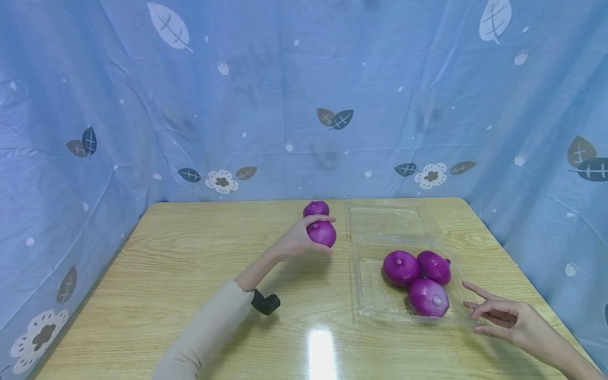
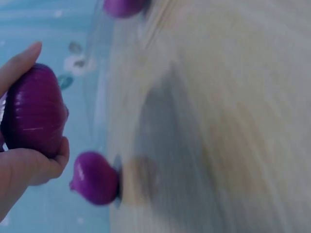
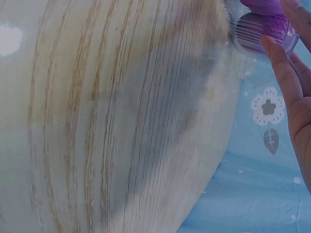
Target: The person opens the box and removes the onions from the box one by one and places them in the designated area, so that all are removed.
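Note:
My left hand (image 1: 295, 240) grips a purple onion (image 1: 324, 234) between thumb and fingers, raised over the table's middle. In the left wrist view this onion (image 2: 36, 111) stands clear of the tabletop. Just behind it, a second onion (image 1: 316, 208) rests on the table. A clear plastic clamshell box (image 1: 359, 293) lies at the right with three onions in its tray: one at left (image 1: 400, 268), one at right (image 1: 434, 268), one in front (image 1: 429, 298). My right hand (image 1: 515, 321) is at the tray's right edge, fingers loosely bent and holding nothing, fingertips close to the plastic wall (image 3: 250, 36).
The box's clear lid (image 1: 391, 220) is folded back flat toward the table's far edge. Beneath everything is a wood-grain table (image 1: 199, 253). A blue patterned curtain (image 1: 285, 95) hangs behind it and along both sides. A black strap piece (image 1: 266, 302) shows at the left cuff.

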Tool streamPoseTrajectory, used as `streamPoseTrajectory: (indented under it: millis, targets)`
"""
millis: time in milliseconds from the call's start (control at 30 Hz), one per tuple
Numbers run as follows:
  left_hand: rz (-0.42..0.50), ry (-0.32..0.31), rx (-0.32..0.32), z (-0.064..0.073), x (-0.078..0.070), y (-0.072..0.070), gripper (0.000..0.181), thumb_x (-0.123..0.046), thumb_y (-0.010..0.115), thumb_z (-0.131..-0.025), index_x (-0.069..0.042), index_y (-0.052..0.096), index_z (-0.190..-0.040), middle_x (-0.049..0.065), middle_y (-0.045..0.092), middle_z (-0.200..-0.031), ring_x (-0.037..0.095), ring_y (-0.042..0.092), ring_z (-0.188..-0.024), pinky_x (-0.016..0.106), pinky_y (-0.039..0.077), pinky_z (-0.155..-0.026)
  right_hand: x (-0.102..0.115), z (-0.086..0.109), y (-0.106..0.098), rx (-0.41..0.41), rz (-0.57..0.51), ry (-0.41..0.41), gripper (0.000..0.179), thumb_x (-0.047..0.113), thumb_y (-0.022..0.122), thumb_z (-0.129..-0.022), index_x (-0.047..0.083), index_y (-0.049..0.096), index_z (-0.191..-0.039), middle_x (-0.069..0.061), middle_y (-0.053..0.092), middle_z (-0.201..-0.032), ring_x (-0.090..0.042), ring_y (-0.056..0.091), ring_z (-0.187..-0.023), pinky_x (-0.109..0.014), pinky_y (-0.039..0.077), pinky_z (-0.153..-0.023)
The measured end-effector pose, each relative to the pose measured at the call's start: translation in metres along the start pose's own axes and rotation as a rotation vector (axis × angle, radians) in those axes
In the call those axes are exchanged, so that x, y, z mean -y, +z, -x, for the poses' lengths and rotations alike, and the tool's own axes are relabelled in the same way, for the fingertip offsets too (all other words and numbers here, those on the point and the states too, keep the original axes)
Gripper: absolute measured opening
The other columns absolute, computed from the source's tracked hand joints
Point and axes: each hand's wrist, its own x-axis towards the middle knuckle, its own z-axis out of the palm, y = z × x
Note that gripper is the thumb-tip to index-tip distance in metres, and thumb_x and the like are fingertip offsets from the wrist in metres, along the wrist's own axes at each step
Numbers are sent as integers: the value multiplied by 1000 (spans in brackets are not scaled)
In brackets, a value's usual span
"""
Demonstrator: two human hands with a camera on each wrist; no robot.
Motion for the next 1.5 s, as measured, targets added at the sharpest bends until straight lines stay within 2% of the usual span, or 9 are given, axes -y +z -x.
streamPoseTrajectory:
  millis: [167, 267, 500, 667, 933, 1100, 1267, 1400, 1500]
  targets:
    - [10, 20, 16, -5, 8, -20, 71, -8, 86, -67, -17, 57, -131, 10, 43, -140, 31, 51, -118, 37, 53, -89, -1, 1, 0, 1, -9, -5, 37, -28, 63, -71, -8, 64, -101, 5, 41, -149, -7, 57, -116, -20, 51, -85]
    - [16, 9, 16, -10, 20, -29, 72, -9, 85, -70, -18, 55, -134, 11, 43, -141, 31, 52, -116, 40, 52, -91, -1, 1, -1, 3, -25, -6, 37, -29, 62, -71, -8, 64, -102, 4, 40, -150, -7, 56, -117, -20, 51, -86]
    - [-48, -52, -19, -13, 37, -50, 74, -23, 88, -68, -32, 56, -134, 3, 48, -139, 26, 53, -116, 41, 49, -93, 0, 0, 0, 3, -19, -2, 37, -29, 62, -71, -9, 64, -102, 5, 40, -149, -7, 56, -117, -20, 51, -85]
    - [-89, -6, -31, -18, 44, -66, 75, -11, 86, -70, -20, 54, -138, 4, 49, -140, 27, 51, -120, 42, 48, -96, 1, 0, -1, 0, -4, 15, 35, -28, 62, -72, -9, 64, -102, 7, 41, -149, -6, 57, -116, -19, 51, -85]
    - [-105, -21, -75, -27, 56, -89, 72, -6, 83, -72, -13, 53, -137, 11, 48, -137, 28, 51, -117, 37, 50, -93, 0, 0, 0, 12, -22, 3, 36, -28, 63, -72, -9, 63, -102, 6, 40, -149, -7, 56, -117, -21, 52, -85]
    - [-94, -75, -84, -33, 64, -100, 75, -3, 82, -72, -13, 50, -140, 15, 45, -137, 33, 52, -115, 39, 53, -89, 0, -1, -1, 17, -34, -2, 36, -28, 63, -72, -9, 63, -102, 6, 40, -149, -8, 56, -118, -20, 51, -86]
    - [-106, -137, -74, -41, 74, -107, 78, -7, 83, -72, -14, 48, -142, 14, 43, -141, 34, 49, -119, 42, 49, -94, 1, -2, -2, 22, -64, 13, 34, -27, 62, -73, -10, 63, -102, 8, 40, -149, -8, 56, -118, -21, 51, -86]
    - [-158, -149, -55, -44, 84, -109, 77, -14, 84, -73, -15, 48, -142, 14, 43, -141, 34, 48, -120, 43, 47, -97, 1, -2, -2, 21, -59, 19, 33, -27, 61, -73, -10, 63, -102, 7, 40, -149, -8, 55, -119, -21, 51, -87]
    - [-197, -133, -30, -46, 92, -106, 75, -16, 83, -74, -13, 49, -140, 15, 45, -139, 34, 50, -119, 44, 46, -98, 2, -1, -3, 25, -50, 25, 33, -27, 62, -74, -10, 63, -103, 6, 39, -150, -8, 55, -119, -21, 50, -88]
